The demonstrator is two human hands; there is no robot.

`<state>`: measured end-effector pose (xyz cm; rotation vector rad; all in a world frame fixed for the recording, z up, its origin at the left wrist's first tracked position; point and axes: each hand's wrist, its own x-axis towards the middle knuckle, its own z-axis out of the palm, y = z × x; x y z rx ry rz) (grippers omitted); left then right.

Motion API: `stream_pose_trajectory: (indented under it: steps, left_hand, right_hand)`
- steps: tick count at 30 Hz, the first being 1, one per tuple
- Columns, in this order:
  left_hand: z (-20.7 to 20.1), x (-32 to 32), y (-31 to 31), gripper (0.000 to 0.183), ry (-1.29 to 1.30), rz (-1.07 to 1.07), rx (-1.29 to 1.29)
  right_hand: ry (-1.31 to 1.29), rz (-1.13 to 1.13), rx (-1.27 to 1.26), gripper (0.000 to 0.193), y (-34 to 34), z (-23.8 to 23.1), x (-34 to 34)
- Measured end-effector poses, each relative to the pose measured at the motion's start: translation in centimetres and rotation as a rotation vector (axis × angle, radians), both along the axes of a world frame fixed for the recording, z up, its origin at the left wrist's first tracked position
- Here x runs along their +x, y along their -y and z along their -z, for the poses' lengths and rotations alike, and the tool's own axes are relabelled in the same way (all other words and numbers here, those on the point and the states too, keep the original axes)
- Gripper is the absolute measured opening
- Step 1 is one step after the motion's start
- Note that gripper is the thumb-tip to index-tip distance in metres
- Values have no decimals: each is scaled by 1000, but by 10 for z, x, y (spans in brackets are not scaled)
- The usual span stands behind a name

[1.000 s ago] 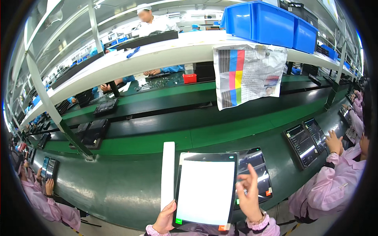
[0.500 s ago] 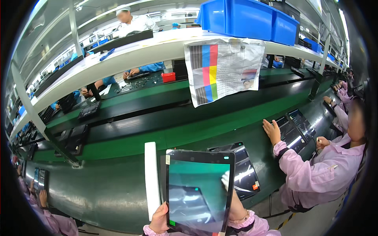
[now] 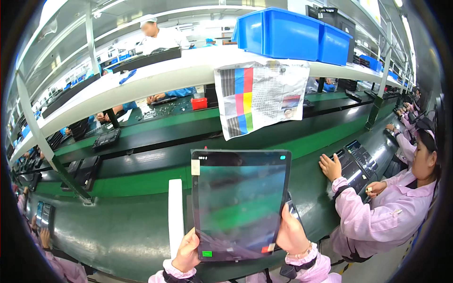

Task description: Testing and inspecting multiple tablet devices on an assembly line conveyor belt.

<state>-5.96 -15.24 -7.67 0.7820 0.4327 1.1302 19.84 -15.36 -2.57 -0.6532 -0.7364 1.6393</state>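
A black-framed tablet (image 3: 238, 207) is held upright before me, its lit screen showing a blurred green and grey picture. Small pale stickers are on its frame, and a green and a red patch show near its bottom corners. My left hand (image 3: 187, 251) is closed on the lower left edge, thumb in front. On the right edge, my right hand (image 3: 293, 232) grips with its thumb along the frame. The other fingers of both hands are largely hidden behind it. Beside the tablet's left edge lies a long white strip (image 3: 175, 210). Another dark tablet (image 3: 296, 211) shows partly behind my right hand.
A dark green bench (image 3: 113, 224) curves across the view. Above it runs a white shelf (image 3: 155, 78) with blue bins (image 3: 290, 35) and a hanging printed sheet (image 3: 262, 101). At right, a co-worker in pink (image 3: 382, 212) handles black tablets (image 3: 351, 165). Metal posts (image 3: 45, 141) stand at left.
The tablet has risen and now faces me more squarely. My right hand has come from behind the tablet to grip its right edge. The screen picture has changed.
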Motion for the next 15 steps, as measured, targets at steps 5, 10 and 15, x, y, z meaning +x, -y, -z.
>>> stream_pose_trajectory:
  steps: [5,10,15]
  left_hand:
    - [-44,17,-31,67,-141,139,186]
    - [-69,38,-77,57,-204,107,290]
    - [-57,45,-99,48,-356,31,365]
  right_hand:
    - [-89,198,242,36,-37,-34,13]
    - [29,360,391,37,-75,-55,21]
    - [66,445,384,39,-113,-57,25]
